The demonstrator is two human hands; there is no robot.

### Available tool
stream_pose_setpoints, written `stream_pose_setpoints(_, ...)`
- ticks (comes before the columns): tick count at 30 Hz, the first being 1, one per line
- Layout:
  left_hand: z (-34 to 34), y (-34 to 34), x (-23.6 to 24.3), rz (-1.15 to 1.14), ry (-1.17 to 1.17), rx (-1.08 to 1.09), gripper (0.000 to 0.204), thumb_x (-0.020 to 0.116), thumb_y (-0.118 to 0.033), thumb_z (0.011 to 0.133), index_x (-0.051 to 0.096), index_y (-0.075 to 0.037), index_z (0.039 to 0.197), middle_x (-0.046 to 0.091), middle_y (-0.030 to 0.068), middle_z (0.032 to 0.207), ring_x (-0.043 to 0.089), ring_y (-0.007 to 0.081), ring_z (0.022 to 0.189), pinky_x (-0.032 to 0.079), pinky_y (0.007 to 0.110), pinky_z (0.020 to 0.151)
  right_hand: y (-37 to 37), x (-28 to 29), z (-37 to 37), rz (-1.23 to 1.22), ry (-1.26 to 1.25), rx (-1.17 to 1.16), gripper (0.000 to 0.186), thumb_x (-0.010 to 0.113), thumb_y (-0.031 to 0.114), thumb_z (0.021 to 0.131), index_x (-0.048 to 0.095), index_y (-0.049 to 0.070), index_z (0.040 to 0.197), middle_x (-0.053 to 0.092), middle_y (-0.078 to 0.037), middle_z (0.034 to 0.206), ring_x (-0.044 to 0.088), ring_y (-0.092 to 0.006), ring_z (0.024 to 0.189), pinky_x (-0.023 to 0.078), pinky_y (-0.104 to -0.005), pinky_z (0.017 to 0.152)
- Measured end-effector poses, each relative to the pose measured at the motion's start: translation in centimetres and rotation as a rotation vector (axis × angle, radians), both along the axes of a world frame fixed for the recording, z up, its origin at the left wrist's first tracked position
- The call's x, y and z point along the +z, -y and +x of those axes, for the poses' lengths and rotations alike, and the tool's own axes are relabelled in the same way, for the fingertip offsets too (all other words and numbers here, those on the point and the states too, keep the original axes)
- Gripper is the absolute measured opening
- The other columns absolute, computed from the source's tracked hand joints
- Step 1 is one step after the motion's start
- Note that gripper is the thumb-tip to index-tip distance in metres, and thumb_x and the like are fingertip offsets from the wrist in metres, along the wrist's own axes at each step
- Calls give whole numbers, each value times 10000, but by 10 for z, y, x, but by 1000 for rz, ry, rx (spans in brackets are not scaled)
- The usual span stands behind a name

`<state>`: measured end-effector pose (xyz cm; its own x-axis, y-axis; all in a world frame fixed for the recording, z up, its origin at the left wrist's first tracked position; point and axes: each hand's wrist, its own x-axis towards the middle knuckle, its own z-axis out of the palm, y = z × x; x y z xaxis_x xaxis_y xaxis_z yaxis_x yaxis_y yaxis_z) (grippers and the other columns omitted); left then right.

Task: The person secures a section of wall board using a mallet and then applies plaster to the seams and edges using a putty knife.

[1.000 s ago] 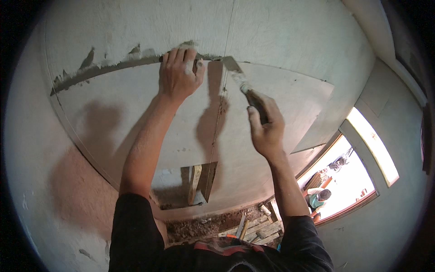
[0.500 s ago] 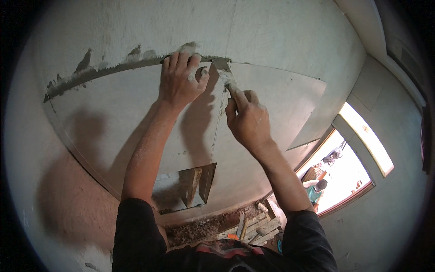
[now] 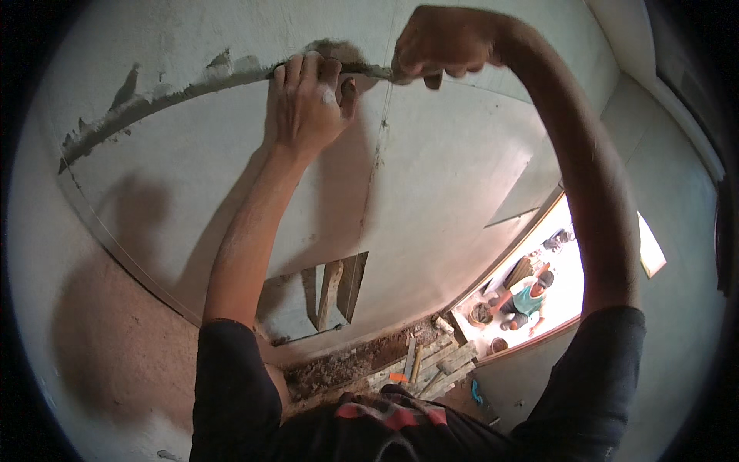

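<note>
My right hand [image 3: 448, 42] is closed round the handle of a small trowel [image 3: 433, 80], raised high with the wrist bent over. Its narrow blade points left along a band of wet grey mortar [image 3: 158, 106] on the wall; most of the tool is hidden by the hand. My left hand [image 3: 308, 112] rests against the same band, fingers stretched upward over the top edge of a pale wall panel [image 3: 208, 169], thumb apart. Grey smears mark its skin. Whether anything lies under its fingertips is hidden.
Low in the panel is a rectangular opening [image 3: 354, 289] with a wooden piece [image 3: 330, 292] inside. Wooden boards [image 3: 443, 369] and rubble lie on the floor below. Through the bright doorway at right, another person [image 3: 527, 300] crouches beside buckets [image 3: 483, 313].
My right hand has swung up and right, its wrist turning over, and the trowel blade now points left instead of up. My left hand stays at the panel's top edge.
</note>
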<state>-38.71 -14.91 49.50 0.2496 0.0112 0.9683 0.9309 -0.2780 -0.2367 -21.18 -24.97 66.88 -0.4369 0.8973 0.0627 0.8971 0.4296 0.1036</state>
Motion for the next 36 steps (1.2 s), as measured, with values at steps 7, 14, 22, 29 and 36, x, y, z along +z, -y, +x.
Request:
stream_pose_setpoints(7,32,2,-23,-7,-73,105,479,588,-340,910,594,-37,1281,570,126,1225,519,300,1120,390,477,939,6,33,11,1,69,-10,354,604,359,891,722,106,1109,723,-107,1037,530,-168,571,448,-341,507)
stream_pose_setpoints(14,43,-6,-25,-73,-179,137,459,610,-328,893,615,-16,1229,543,143,1265,496,285,1144,347,490,998,-1,-14,92,355,-479,179,359,557,238,949,649,54,1242,657,-52,790,409,-26,470,336,-192,401)
stream_pose_setpoints(22,52,1,0,-63,-192,168,524,709,-385,805,632,-7,1159,576,104,1094,513,245,1044,386,426,914,-10,-61,117,292,-874,290,358,571,244,951,660,31,1224,668,-58,802,451,-41,533,377,-214,469)
stream_pose_setpoints(29,67,-9,15,-88,-151,226,445,721,-384,785,665,-14,1026,587,105,983,533,226,958,398,400,828,-33,-94,129,232,-1062,359,324,570,219,971,659,31,1220,657,-44,781,440,-35,519,340,-209,446)
stream_pose_setpoints(36,63,-18,19,-77,-133,73,349,700,-307,791,674,-14,980,597,101,954,556,242,931,416,417,825,-41,-98,160,154,-1184,405,330,574,231,967,661,31,1215,645,-39,778,443,-39,518,342,-209,448)
